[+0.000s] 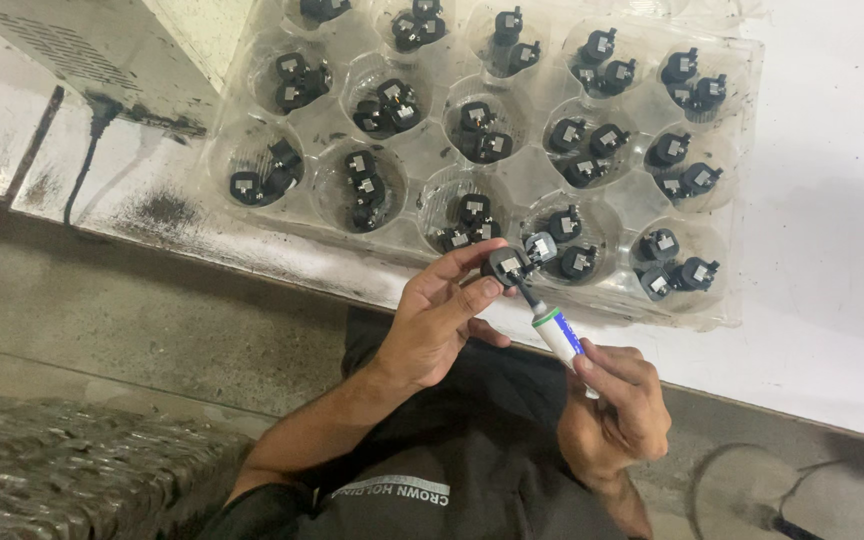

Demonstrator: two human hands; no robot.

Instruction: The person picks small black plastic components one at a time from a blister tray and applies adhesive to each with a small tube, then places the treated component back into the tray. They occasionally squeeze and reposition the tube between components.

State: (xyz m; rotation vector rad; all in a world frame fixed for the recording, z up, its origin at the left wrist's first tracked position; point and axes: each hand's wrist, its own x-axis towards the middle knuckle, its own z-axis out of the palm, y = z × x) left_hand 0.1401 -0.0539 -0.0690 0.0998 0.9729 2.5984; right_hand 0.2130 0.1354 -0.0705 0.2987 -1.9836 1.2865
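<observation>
Left hand [434, 322]: centre of frame, fingertips clamped on a small black component [505, 265].
Right hand [617, 405]: lower right, closed around a white applicator tube [558, 332], nozzle touching the component.
Clear plastic tray [512, 170]: upper frame on white worktop [832, 300], cups holding similar black parts.

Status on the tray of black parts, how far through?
Done: cannot tell; the black parts in the clear tray all look alike, several per pocket. In hand: left hand holds one black part over the tray's near edge; right hand puts the small tube tip to it. Left: unclear, treated parts carry no visible mark.
</observation>
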